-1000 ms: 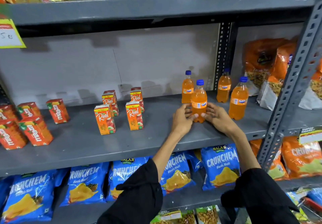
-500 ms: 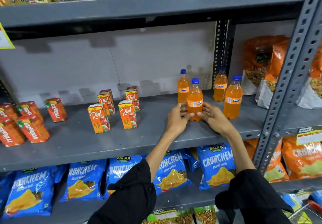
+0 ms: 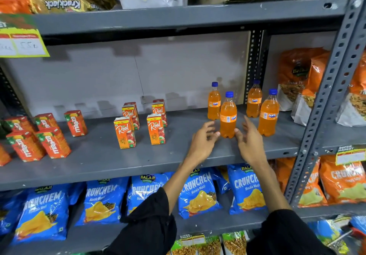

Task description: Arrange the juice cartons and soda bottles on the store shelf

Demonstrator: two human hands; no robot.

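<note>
Both my hands open beside the front soda bottle (image 3: 228, 116) on the grey shelf (image 3: 103, 155).

My left hand (image 3: 204, 142) and right hand (image 3: 248, 141) flank its base, fingers spread and loose, gripping nothing; whether the thumb tips touch it I cannot tell. Both forearms reach up from black sleeves. The bottle stands upright, blue cap up, among three others, with Real cartons (image 3: 124, 132) standing further left.

On the grey metal shelf (image 3: 99, 155), four orange soda bottles (image 3: 228, 116) stand near its right end, two behind two. Four orange Real juice cartons (image 3: 124, 132) stand mid-shelf, likewise paired. Red Maaza cartons (image 3: 53, 144) cluster at the left end.
</note>
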